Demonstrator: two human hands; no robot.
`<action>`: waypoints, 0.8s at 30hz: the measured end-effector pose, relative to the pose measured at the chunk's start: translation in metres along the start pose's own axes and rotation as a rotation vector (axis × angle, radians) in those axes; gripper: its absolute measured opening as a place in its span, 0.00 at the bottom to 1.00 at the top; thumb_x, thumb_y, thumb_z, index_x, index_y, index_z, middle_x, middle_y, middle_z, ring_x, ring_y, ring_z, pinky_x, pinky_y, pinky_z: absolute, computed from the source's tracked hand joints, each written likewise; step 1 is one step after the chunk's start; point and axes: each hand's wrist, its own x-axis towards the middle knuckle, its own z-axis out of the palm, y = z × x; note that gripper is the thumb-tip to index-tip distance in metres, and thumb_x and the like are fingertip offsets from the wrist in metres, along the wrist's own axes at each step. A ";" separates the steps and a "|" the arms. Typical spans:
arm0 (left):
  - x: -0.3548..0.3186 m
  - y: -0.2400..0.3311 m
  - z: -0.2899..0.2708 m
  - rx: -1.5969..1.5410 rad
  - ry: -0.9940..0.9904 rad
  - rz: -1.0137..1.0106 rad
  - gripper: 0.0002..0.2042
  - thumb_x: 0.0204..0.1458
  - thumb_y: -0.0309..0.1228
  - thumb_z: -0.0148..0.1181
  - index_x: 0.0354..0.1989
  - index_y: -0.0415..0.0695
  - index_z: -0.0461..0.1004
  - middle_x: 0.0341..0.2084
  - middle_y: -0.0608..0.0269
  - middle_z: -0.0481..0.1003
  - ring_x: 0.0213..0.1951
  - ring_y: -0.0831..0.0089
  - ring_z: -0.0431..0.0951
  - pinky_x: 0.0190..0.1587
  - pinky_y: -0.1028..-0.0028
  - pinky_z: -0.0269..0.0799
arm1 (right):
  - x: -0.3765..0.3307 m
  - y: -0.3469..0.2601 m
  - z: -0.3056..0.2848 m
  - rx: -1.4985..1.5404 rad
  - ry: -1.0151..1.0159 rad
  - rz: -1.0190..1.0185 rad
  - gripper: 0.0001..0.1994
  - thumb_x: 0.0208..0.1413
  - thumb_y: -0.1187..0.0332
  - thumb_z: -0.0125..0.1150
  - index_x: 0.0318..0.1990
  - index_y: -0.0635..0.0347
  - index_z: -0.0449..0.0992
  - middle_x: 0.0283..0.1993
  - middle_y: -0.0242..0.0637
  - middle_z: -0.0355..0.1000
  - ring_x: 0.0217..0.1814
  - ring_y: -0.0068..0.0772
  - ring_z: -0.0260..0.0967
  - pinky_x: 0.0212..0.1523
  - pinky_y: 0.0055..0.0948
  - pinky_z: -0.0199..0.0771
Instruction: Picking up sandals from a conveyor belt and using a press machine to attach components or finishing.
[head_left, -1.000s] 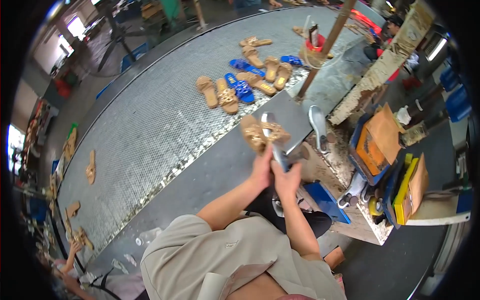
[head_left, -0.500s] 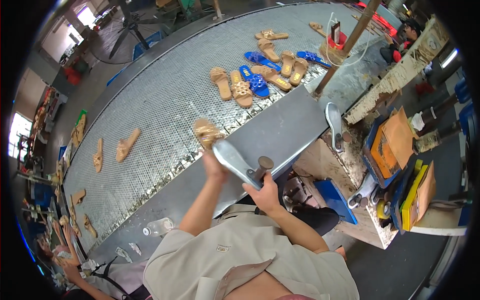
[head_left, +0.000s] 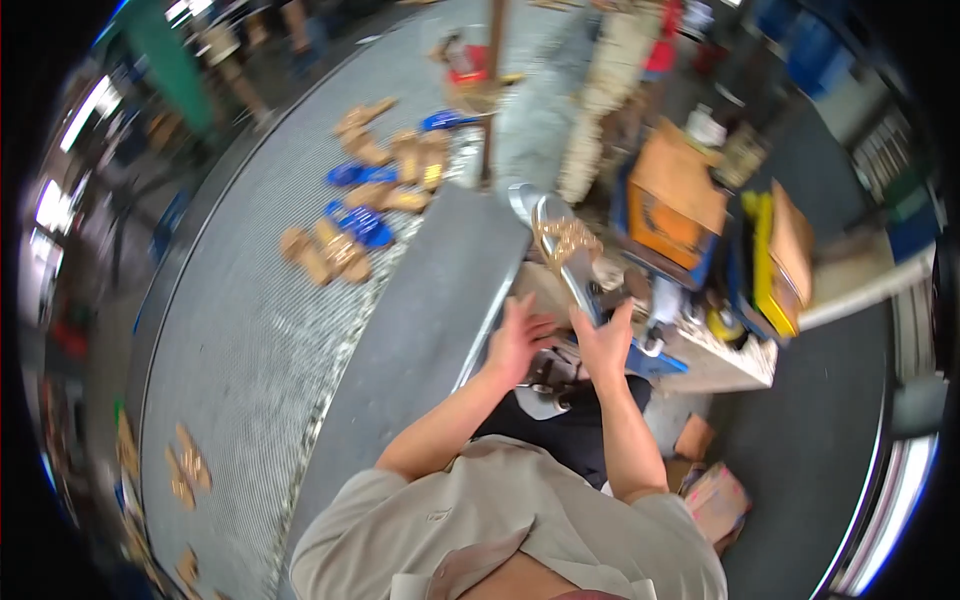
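My right hand [head_left: 605,342] grips the lower end of a silver metal shoe last [head_left: 560,250] that carries a tan woven sandal upper [head_left: 566,238] near its top. The last points up and away from me, over the edge of the grey bench [head_left: 420,330]. My left hand [head_left: 520,335] is beside it with fingers spread, holding nothing, close to the last's stem but apart from it.
A curved mesh conveyor [head_left: 250,330] carries tan and blue sandals [head_left: 365,200] ahead and more tan ones at the lower left [head_left: 185,465]. Orange and yellow boxes [head_left: 690,195] crowd the right. A wooden post [head_left: 492,80] stands ahead. Cardboard lies on the floor [head_left: 715,495].
The view and my hands have swung right. The last with the tan upper moved from over the conveyor edge to the bench's right end. My left hand has let go and opened.
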 end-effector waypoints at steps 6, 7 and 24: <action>-0.006 0.000 -0.065 0.125 0.184 -0.027 0.39 0.70 0.64 0.37 0.69 0.38 0.67 0.54 0.47 0.78 0.56 0.57 0.78 0.58 0.57 0.74 | 0.162 0.037 -0.041 -0.335 0.503 -0.299 0.22 0.52 0.67 0.72 0.45 0.73 0.67 0.44 0.62 0.71 0.52 0.68 0.66 0.59 0.57 0.65; -0.006 0.003 -0.069 0.125 0.223 -0.040 0.39 0.71 0.63 0.37 0.68 0.37 0.68 0.53 0.48 0.78 0.55 0.57 0.78 0.57 0.58 0.75 | 0.186 0.052 -0.040 -0.385 0.591 -0.348 0.21 0.50 0.69 0.73 0.42 0.73 0.68 0.43 0.61 0.71 0.53 0.69 0.66 0.62 0.57 0.63; 0.191 0.281 -0.226 1.238 0.917 0.840 0.18 0.64 0.40 0.58 0.48 0.35 0.82 0.40 0.44 0.83 0.45 0.47 0.83 0.51 0.53 0.76 | 0.253 0.080 -0.072 -0.934 0.575 -0.373 0.39 0.58 0.39 0.67 0.56 0.76 0.79 0.62 0.65 0.72 0.72 0.80 0.56 0.76 0.66 0.52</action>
